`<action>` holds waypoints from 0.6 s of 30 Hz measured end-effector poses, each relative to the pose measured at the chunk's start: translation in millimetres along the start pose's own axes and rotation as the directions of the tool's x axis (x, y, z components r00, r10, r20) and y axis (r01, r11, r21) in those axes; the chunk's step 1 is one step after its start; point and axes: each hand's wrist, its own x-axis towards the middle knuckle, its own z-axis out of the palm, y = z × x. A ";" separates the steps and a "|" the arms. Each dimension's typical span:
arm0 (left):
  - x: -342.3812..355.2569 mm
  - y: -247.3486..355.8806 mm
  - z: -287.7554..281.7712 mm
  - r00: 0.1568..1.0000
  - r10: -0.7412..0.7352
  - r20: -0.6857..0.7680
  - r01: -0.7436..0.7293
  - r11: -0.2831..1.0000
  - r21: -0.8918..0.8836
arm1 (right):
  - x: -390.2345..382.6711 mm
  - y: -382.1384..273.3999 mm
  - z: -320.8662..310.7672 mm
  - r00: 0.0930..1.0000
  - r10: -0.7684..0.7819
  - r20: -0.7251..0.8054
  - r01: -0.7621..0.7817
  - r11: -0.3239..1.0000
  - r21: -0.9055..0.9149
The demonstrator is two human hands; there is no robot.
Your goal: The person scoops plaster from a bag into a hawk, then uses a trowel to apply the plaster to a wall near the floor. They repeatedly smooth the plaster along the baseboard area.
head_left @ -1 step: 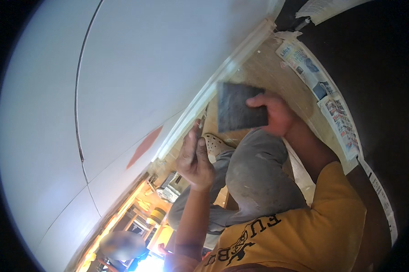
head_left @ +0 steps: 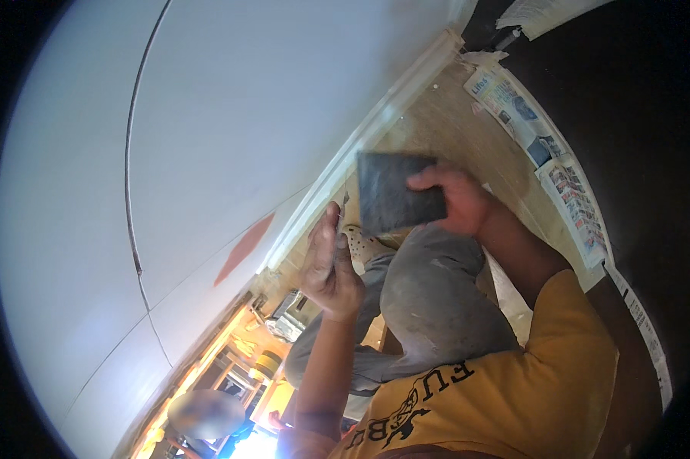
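My right hand [head_left: 463, 197] grips a dark grey, nearly square flat sheet [head_left: 394, 191] by its right edge, thumb on top. The sheet is slightly blurred and looks matt; its material is unclear. To the left of it, close to the white wall [head_left: 207, 115], my left hand [head_left: 331, 275] is raised with its fingers together and the thumb alongside. A thin, dark edge-on piece [head_left: 345, 200] shows by its fingertips, too narrow to name. The sheet and the left hand are apart.
My bent knee [head_left: 444, 283] in grey trousers and a pale, holed clog [head_left: 364, 243] are below the hands. Newspaper [head_left: 513, 107] lines the right edge of the floor. A reddish patch [head_left: 244, 249] marks the wall. A blurred person [head_left: 207, 415] and yellow items are at lower left.
My right hand has brought the dark sheet slightly left and downward, toward my left hand. My left hand has hardly moved.
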 end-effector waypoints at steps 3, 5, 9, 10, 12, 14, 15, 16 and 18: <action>3.3 -2.7 -6.0 0.981 0.135 0.137 -0.154 0.978 0.143 | 5.8 18.4 2.9 0.987 0.132 0.093 -0.139 0.987 0.080; 3.9 -5.5 -9.7 0.977 0.143 0.156 -0.170 0.970 0.175 | 9.8 12.4 2.9 0.967 0.156 0.202 -0.176 0.981 0.084; 11.2 -13.2 -28.5 0.939 0.179 0.293 -0.251 0.941 0.228 | 17.2 30.4 -40.3 0.670 -0.451 0.589 0.739 0.326 -0.590; 13.6 -14.9 -33.7 0.935 0.162 0.316 -0.244 0.939 0.240 | 17.5 26.4 -44.7 0.639 -0.457 0.619 0.761 0.259 -0.595; 14.2 -19.7 -46.3 0.902 0.113 0.416 -0.257 0.915 0.310 | 17.8 25.4 -48.1 0.749 -0.446 0.490 0.662 0.529 -0.530; 2.7 -24.6 -62.0 0.833 0.036 0.552 -0.306 0.861 0.406 | 15.1 16.5 -37.7 0.928 -0.256 0.269 0.327 0.908 -0.263; -8.6 -18.2 -72.4 0.832 -0.052 0.553 -0.246 0.858 0.450 | 16.3 12.4 -31.1 0.970 -0.144 0.197 0.170 0.978 -0.123; -24.1 -18.0 -87.5 0.869 -0.113 0.481 -0.137 0.880 0.455 | 20.4 0.8 -23.2 0.980 -0.088 0.177 0.106 0.990 -0.093; -56.5 -7.7 -124.9 0.896 -0.338 0.287 0.167 0.858 0.486 | 34.1 -14.6 -37.2 0.989 -0.115 0.094 0.127 0.982 -0.139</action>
